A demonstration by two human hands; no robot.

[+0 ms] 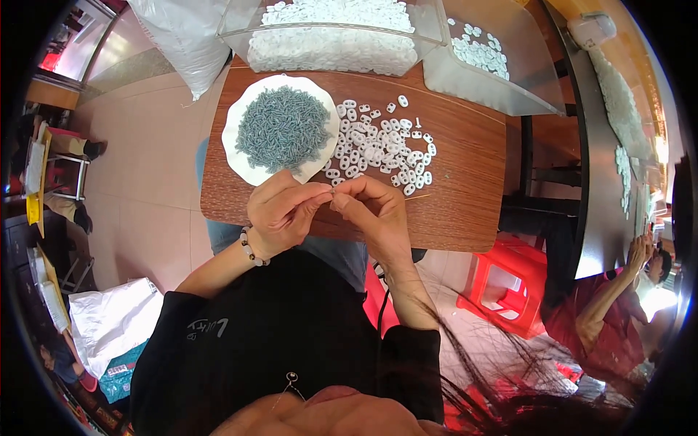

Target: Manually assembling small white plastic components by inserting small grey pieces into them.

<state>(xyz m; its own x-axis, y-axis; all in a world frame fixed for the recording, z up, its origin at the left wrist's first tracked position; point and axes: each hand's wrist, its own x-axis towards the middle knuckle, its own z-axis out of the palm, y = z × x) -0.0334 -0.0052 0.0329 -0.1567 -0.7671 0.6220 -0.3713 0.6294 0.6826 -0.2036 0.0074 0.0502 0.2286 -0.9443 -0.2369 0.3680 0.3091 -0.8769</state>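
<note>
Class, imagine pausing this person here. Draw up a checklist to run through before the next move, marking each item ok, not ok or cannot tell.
1. Left hand and right hand brought together at the fingertips: ok.
2. Part held between the fingertips identified: cannot tell; too small to make out.
3. Scalloped white plate stocked: ok, heaped with small grey-blue pieces.
4. White two-holed pieces set in neat rows: not ok, they lie loosely scattered on the wood-grain tabletop.
5. Clear plastic bin beyond the plate stocked: ok, white pieces are piled inside.
</note>
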